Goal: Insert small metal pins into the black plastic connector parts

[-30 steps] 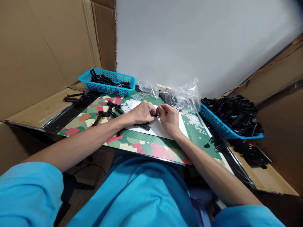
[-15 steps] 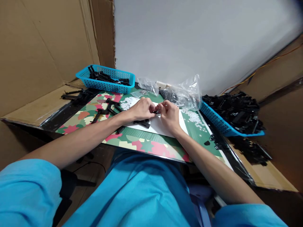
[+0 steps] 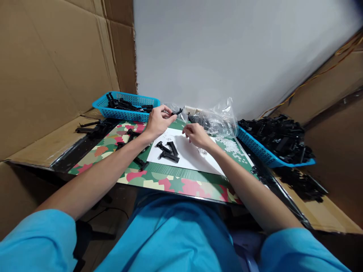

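My left hand is raised over the far part of the table, its fingers closed on a small black plastic part that sticks out to the right. My right hand hovers above the white sheet with its fingers curled; whether anything tiny sits between them is hidden. Three black plastic parts lie on the sheet, nearer to me than my left hand. Beside my right wrist is a small pile of tiny shiny pieces. More black parts rest on the patterned mat under my left forearm.
A blue basket of black parts stands at the back left. Another blue basket, heaped with black parts, is on the right. Clear plastic bags lie at the back. Small white discs are scattered right of the sheet.
My hands, together over the sheet before, are now apart. My left hand has moved up and left with the black plastic part; my right hand stays near the sheet.
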Tool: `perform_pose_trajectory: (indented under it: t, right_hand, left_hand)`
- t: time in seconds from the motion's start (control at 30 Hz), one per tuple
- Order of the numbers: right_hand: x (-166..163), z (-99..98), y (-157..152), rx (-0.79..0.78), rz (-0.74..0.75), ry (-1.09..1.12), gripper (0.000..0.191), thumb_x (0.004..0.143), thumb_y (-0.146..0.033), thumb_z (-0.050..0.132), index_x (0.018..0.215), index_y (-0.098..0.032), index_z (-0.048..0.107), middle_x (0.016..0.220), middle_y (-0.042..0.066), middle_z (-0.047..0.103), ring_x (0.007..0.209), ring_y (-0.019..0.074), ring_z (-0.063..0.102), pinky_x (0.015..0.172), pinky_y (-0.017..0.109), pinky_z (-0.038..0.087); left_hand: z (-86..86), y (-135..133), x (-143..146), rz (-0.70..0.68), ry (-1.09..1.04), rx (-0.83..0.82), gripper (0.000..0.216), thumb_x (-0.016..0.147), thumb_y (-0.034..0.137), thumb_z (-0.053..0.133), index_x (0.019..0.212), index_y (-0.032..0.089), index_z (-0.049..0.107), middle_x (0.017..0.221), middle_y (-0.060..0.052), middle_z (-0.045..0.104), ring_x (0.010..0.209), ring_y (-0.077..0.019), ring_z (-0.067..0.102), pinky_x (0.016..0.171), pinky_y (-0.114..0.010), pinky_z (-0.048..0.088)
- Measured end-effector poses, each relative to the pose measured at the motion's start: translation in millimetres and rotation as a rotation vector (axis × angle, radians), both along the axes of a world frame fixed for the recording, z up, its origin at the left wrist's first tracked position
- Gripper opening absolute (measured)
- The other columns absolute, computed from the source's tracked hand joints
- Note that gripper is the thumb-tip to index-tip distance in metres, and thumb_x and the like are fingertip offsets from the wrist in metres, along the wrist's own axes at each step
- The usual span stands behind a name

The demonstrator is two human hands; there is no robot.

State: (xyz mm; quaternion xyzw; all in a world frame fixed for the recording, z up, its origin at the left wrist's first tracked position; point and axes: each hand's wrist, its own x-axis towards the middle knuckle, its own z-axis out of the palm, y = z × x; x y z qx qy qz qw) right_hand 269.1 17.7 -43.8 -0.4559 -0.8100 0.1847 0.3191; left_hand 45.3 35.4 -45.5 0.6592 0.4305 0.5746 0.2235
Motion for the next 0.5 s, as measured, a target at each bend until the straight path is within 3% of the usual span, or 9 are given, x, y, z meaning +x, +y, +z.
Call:
perform_pose_trajectory:
  t: [0.07,0.2,0.3,0.5]
  right_hand:
    - [-7.8,-9.3,15.2,0.027,0.019,-0.115,0.017,0.093,-0.019,0.061,0.084,-0.017,0.075,0.082,0.007,0.074,0.069,0.0179,0.061,0.067,0.033,0.045]
    - [-14.9,-22.7,32.6,-0.031,0.087,-0.158,0.016,0.088,-0.031,0.074,0.093,-0.018,0.08,0.079,0.003,0.072,0.07,0.0164,0.058,0.067,0.029,0.04]
    - [-12.6,-27.3,34.9,-0.059,0.129,-0.111,0.019,0.087,-0.036,0.076,0.091,-0.018,0.08,0.08,0.003,0.073,0.072,0.0165,0.06,0.067,0.028,0.042]
    - [-8.8,-26.5,31.8,-0.056,0.176,-0.161,0.012,0.091,-0.028,0.073,0.089,-0.017,0.077,0.088,0.006,0.076,0.077,0.0181,0.064,0.073,0.029,0.044]
  left_hand:
    - [-3.9,2.6,-1.1,-0.018,-0.031,-0.008,0.024,0.085,0.034,0.081,0.096,0.018,0.067,0.081,-0.006,0.077,0.071,-0.0163,0.071,0.063,-0.028,0.054]
    - [-6.7,2.5,-2.4,-0.048,-0.042,-0.002,0.023,0.087,0.032,0.081,0.097,0.019,0.066,0.083,-0.006,0.076,0.075,-0.0166,0.073,0.067,-0.029,0.055]
    - [-4.6,-0.4,-0.8,-0.037,-0.023,0.025,0.021,0.086,0.029,0.081,0.096,0.018,0.066,0.084,-0.006,0.076,0.079,-0.0171,0.073,0.069,-0.029,0.055]
    - [-2.1,-6.3,3.7,-0.018,0.029,0.015,0.018,0.085,0.023,0.08,0.096,0.018,0.067,0.09,-0.007,0.077,0.083,-0.0186,0.074,0.072,-0.031,0.055]
